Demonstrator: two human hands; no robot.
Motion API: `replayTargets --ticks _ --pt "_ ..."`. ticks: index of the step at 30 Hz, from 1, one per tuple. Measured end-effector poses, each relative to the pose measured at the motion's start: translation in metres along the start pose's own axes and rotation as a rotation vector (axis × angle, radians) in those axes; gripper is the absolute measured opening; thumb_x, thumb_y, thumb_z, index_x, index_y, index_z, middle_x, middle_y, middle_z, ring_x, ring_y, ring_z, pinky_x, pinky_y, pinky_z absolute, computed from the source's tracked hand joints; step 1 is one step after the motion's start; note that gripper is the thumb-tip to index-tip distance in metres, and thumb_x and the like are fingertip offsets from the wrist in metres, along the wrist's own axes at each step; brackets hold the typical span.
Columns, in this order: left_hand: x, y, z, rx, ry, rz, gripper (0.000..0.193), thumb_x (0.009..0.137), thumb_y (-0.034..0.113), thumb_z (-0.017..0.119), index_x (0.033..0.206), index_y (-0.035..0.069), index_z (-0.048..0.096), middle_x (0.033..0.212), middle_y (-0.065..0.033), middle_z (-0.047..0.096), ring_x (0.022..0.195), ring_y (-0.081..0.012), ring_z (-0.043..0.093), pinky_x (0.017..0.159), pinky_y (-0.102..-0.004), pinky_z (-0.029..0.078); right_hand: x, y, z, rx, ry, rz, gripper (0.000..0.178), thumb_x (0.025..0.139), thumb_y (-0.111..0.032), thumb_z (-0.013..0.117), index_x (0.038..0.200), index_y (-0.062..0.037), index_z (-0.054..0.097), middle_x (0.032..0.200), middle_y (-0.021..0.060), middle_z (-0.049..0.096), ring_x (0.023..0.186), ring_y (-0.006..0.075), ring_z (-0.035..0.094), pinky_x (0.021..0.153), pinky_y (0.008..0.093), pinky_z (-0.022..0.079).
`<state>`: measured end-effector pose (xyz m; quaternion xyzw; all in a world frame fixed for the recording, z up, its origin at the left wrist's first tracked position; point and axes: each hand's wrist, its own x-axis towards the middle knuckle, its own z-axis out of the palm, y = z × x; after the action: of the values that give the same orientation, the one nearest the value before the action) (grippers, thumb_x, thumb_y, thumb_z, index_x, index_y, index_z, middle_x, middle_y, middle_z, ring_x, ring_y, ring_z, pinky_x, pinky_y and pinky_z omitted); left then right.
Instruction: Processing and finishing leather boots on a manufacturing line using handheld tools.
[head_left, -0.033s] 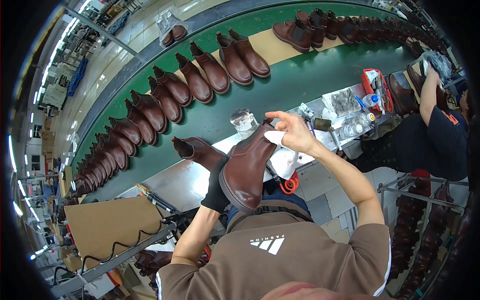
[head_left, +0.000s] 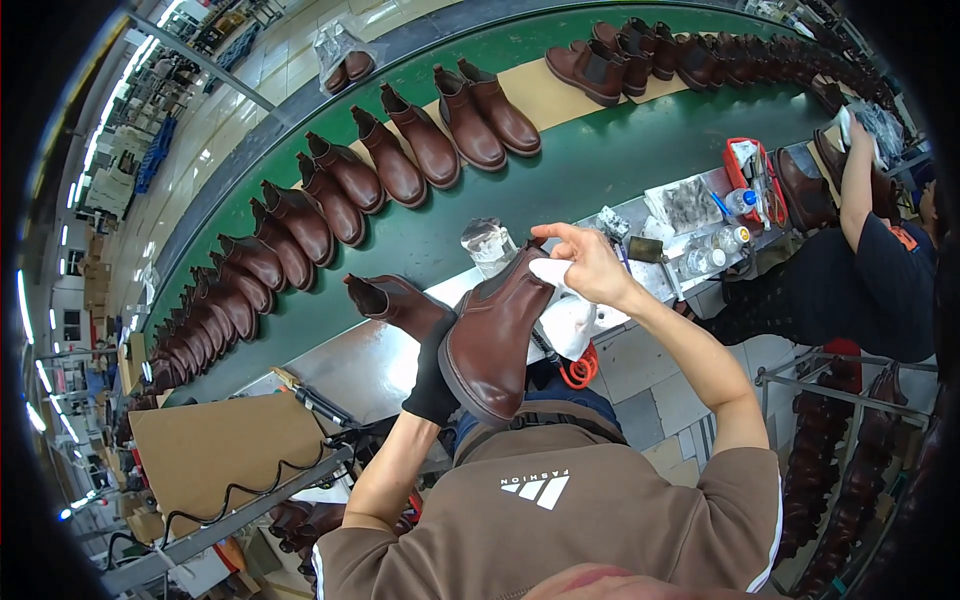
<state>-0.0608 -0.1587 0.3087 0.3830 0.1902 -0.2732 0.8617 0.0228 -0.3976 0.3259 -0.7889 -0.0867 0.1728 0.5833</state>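
Note:
A dark brown ankle boot [head_left: 492, 345] is held up over the near edge of the bench, its toe pointing down toward me. My left hand [head_left: 433, 375], in a black glove, grips it from the left side, with the fingers mostly hidden behind it. A folded white cloth [head_left: 552, 272] is pinched in my right hand [head_left: 592, 264] and touches the top of the boot near its heel. The right index finger reaches over the boot's opening. Just behind my left hand, a second brown boot [head_left: 402, 302] rests on the bench.
Pairs of brown boots [head_left: 415, 138] line the green conveyor [head_left: 590, 150]. A clear plastic-looking object [head_left: 488, 243], a stained pad [head_left: 685, 205], bottles [head_left: 705, 258] and a red basket [head_left: 745, 160] stand on the bench. A cardboard sheet [head_left: 230, 455] lies left; a co-worker [head_left: 850, 275] works at right.
The co-worker's hand at the right has shifted slightly with a white cloth. My hands and the boot show no visible movement.

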Motion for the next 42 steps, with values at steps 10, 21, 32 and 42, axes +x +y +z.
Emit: replayTargets --ticks 10,21,32,42 --pt "0.003 0.001 0.001 0.001 0.080 0.023 0.043 0.093 0.030 0.046 0.125 0.002 0.046 0.118 -0.0148 0.057 0.103 -0.0239 0.058 0.089 -0.0349 0.047 0.011 0.025 0.001 0.099 -0.126 0.011 0.013 0.083 -0.011 0.065 0.082 0.0022 0.066 0.069 -0.0026 0.060 0.062 0.0028 0.050 0.054 0.0218 0.041" --pt "0.009 0.000 -0.037 0.476 -0.164 0.053 0.032 0.090 0.014 0.053 0.118 -0.001 0.049 0.100 -0.0137 0.062 0.083 -0.0228 0.064 0.072 -0.0346 0.055 0.009 0.018 -0.010 0.574 -0.282 0.067 0.019 0.088 -0.009 0.057 0.102 0.0013 0.064 0.068 -0.0011 0.061 0.055 0.0036 0.053 0.048 0.0178 0.040" --pt "0.002 -0.005 -0.016 -0.254 -0.014 -0.211 0.029 0.090 0.005 0.052 0.117 -0.005 0.049 0.105 -0.0164 0.059 0.088 -0.0206 0.062 0.078 -0.0299 0.053 0.008 0.026 -0.005 0.481 -0.241 -0.023 0.024 0.083 0.000 0.058 0.106 0.0028 0.062 0.092 0.0046 0.066 0.082 0.0100 0.060 0.075 0.0217 0.047" --pt "0.027 -0.035 -0.056 -0.328 -0.064 -0.155 0.033 0.092 0.011 0.049 0.121 -0.004 0.044 0.110 -0.0156 0.058 0.093 -0.0251 0.061 0.083 -0.0379 0.052 0.010 0.028 -0.003 0.345 -0.026 -0.263 0.033 0.080 0.007 0.047 0.111 0.0033 0.059 0.098 0.0088 0.067 0.084 0.0080 0.057 0.074 0.0218 0.046"
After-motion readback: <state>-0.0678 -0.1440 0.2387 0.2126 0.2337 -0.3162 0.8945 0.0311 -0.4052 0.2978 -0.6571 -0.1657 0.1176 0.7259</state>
